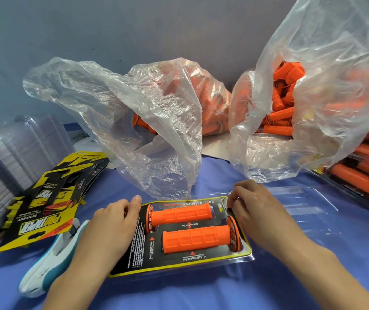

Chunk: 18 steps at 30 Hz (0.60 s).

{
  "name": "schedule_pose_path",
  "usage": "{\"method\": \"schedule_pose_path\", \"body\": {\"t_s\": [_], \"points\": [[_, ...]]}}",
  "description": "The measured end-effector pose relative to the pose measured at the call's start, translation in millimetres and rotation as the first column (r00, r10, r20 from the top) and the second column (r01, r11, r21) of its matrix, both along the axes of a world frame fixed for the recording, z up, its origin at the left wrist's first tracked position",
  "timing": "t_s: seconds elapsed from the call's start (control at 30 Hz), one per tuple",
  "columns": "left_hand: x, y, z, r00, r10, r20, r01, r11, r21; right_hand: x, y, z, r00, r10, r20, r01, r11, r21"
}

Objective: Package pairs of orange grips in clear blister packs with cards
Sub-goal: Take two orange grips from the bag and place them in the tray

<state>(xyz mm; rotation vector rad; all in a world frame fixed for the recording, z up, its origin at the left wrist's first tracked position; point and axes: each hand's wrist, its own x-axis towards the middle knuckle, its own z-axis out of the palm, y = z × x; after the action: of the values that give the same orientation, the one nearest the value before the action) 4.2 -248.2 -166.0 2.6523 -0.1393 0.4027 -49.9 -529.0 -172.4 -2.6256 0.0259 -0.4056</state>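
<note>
Blue-covered table [313, 276] fills the btm half of the frame. Upper right, the right bag [324, 97] is full of loose orange grips; the middle bag [156, 119], top centre, holds more, so plenty of stock is left to pack, as far as I can judge. Far left stands a stack of empty blister packs [4, 157], also a big supply. At the right edge lie finished packs [367, 175] w/ orange grips inside, so several units look done; count not readable. Lower left, a fanned pile of yellow-and-black cards [51, 198] waits, many unused. Right of centre a loose clear tray [302, 204] lies flat on the cloth, nothing in it. Btm centre is the pack [134, 249] in work: card in, clear rim showing round it, both grips seated. Left hand [109, 229] has fingers curled onto the pack's left edge, thumb at its top-left corner. Right hand [259, 206] pinches the pack's top-right corner w/ its fingertips. Probably the closing step: edges being snapped or pressed; can't tell if the pack is fully shut or fastened yet. A white-and-blue tool [51, 265], maybe a stapler, lies just left of the left forearm, untouched. Upper grip [181, 214] has its flange to the left, lower grip [194, 239] flange to the right, side by side, close but apart.
</note>
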Motion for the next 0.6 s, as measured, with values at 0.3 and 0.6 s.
{"method": "schedule_pose_path", "body": {"t_s": [0.3, 0.6], "points": [[0.4, 2.7, -2.9, 1.0, 0.003, -0.029, -0.003, 1.0, -0.009, -1.9, -0.2, 1.4, 0.996, -0.004, 0.09, 0.006, 1.0, -0.02], [-9.1, 1.2, 7.3, 0.997, 0.009, 0.083, -0.004, 0.998, -0.067, -46.3, -2.4, 15.1, 0.904, -0.236, 0.356, 0.114, 0.936, 0.333]]}}
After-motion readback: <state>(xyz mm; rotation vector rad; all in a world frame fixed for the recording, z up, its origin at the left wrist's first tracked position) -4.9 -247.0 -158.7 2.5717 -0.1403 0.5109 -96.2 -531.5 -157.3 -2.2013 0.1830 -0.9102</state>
